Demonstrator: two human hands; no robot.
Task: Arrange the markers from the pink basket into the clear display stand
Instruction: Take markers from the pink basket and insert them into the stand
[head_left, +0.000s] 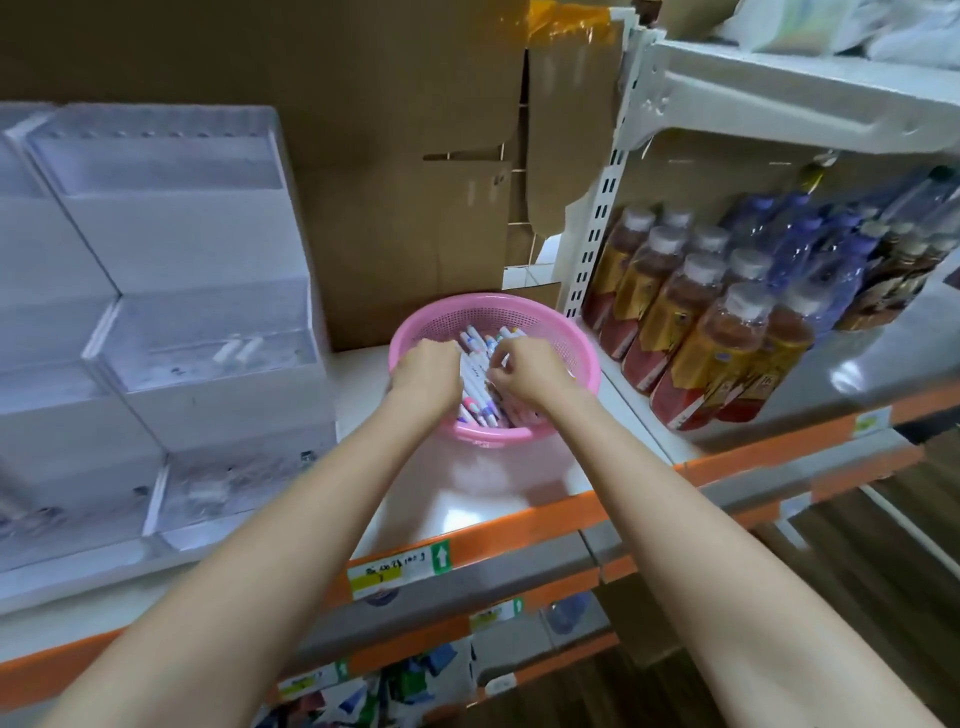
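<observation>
I have both hands down in the round pink plastic mesh basket (496, 364), which sits on the white shelf (467, 499) just right of the tiered clear acrylic display stand (171, 322), near enough for short carries. My left hand (426, 374) is curled over the pile of white-barrelled markers with coloured caps (480, 387); whether its grip has closed on any I cannot tell. My right hand (524, 369) is pinching with fingertips drawn together, probably gathering a few at once. Two white pieces, perhaps markers, already lie in the stand's middle tier. The shelf has an orange front edge; brown cardboard stands behind and bottled drinks (727, 322) fill the neighbouring bay.
</observation>
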